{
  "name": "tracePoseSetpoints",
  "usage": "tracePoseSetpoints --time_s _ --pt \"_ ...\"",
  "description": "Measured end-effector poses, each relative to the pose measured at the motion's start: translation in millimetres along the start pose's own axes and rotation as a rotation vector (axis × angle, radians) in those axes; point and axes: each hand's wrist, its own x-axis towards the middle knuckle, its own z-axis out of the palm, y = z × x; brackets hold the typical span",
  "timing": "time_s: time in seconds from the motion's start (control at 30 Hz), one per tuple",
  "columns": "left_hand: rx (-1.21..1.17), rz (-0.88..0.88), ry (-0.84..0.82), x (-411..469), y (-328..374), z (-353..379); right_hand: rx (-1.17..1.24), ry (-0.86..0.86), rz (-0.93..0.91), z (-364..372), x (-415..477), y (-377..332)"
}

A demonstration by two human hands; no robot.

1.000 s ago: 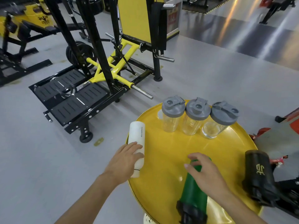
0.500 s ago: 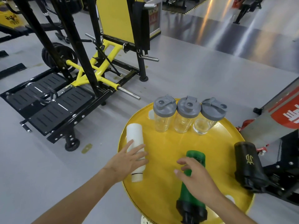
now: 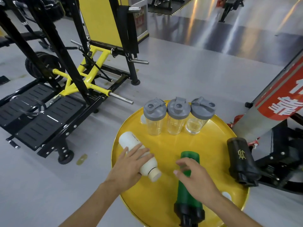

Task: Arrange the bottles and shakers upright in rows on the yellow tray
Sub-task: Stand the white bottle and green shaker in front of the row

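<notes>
White bottle [image 3: 139, 155]: lying at the tray's [image 3: 213, 141] left edge, now swung cap-toward-me under my left hand [image 3: 129, 167], fingers spread, palm pressing.
Green bottle [image 3: 188, 182]: lying mid-tray; right hand [image 3: 195, 177] half-closed over it, unlifted.
Shakers [image 3: 177, 117]: upright, far edge.

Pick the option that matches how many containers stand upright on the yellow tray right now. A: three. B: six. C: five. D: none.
A: only the three clear shakers with grey lids stand upright at the far edge of the yellow tray, while the white bottle, the green shaker and the black shaker lie on their sides.
</notes>
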Motion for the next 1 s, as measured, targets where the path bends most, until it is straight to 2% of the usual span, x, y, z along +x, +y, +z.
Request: tracePoseSetpoints --time_s 0.23,0.43,0.6,1.0 --pt "-0.477 -0.164 0.298 19 28 -11 0.018 0.015 0.002 -2 -1 5" --pt "-0.869 -0.376 0.405 36 33 -32 0.029 0.015 0.015 -5 -3 5" --pt "-1.194 -0.483 0.426 47 30 -40 0.046 0.016 0.017 -6 -2 5" --pt "-1.481 -0.568 0.422 69 61 -44 0.081 0.037 0.012 -11 -1 7"
